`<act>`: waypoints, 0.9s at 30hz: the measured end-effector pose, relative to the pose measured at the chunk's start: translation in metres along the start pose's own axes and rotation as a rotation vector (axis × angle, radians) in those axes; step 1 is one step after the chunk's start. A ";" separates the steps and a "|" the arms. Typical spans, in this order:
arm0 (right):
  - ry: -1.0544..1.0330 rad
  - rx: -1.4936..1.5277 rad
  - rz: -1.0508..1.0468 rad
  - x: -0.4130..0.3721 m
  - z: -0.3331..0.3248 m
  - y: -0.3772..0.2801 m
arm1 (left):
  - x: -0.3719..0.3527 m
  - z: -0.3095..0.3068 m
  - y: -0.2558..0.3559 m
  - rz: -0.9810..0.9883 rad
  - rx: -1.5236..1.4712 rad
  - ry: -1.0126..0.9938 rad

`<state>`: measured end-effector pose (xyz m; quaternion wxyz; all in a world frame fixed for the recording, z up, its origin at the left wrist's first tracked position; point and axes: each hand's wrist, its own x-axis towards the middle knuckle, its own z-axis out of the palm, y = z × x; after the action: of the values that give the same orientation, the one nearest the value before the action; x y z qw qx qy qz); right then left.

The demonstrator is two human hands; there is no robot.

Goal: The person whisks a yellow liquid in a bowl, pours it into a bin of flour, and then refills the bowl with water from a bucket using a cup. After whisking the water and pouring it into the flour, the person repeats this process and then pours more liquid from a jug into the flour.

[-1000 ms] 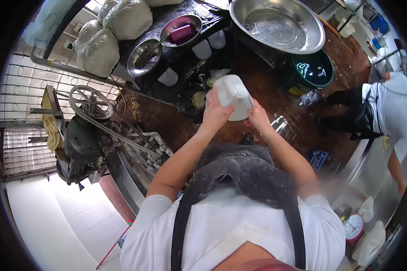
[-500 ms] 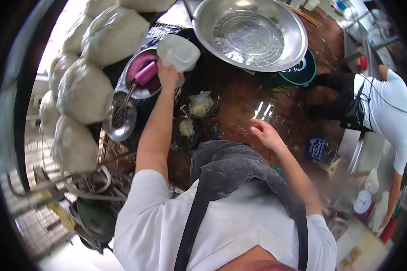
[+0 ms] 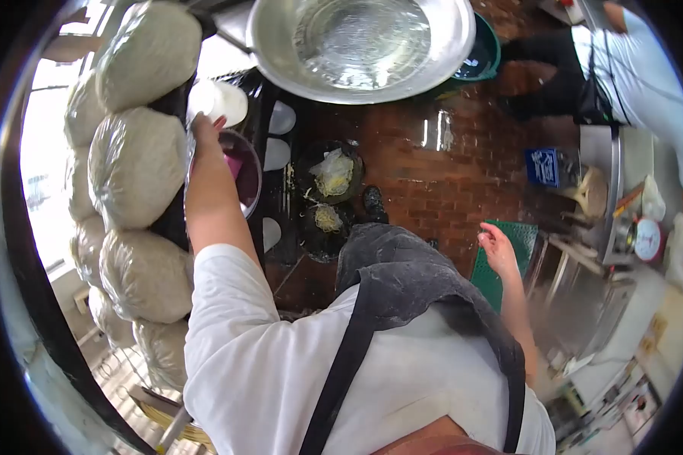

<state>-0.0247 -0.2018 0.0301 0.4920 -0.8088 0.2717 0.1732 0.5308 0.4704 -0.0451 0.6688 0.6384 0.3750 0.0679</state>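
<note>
My left hand (image 3: 207,130), its fingers closed, grips a white plastic tub (image 3: 229,105) at the left, close to the wrapped bundles. Just below that hand is a metal bowl (image 3: 256,173) with something pink inside, partly hidden by my forearm. My right hand (image 3: 498,249) hangs free, fingers loosely bent and apart with nothing in them, above a green perforated mat or crate (image 3: 490,282).
Plastic-wrapped pale bundles (image 3: 138,168) are stacked at the left. A wide metal basin (image 3: 265,34) stands ahead, beside a green bucket (image 3: 495,57). Two dark containers with shredded scraps (image 3: 332,182) sit on the brick floor (image 3: 417,182). At right are a co-worker (image 3: 645,68) and a dial scale (image 3: 648,240).
My left hand has carried the white tub leftward, toward the wrapped bundles. The right hand has shifted right and slightly down. The whole view has turned, and the whisk is out of sight.
</note>
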 end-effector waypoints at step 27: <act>0.859 0.632 0.200 -0.424 -0.191 0.391 | -1.113 0.232 -0.423 0.721 1.006 -2.358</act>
<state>-0.5964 -0.4012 0.0747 0.5370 -0.5897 0.5627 -0.2171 -0.2870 -0.4239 0.0113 0.2288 0.5537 -0.6294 -0.4949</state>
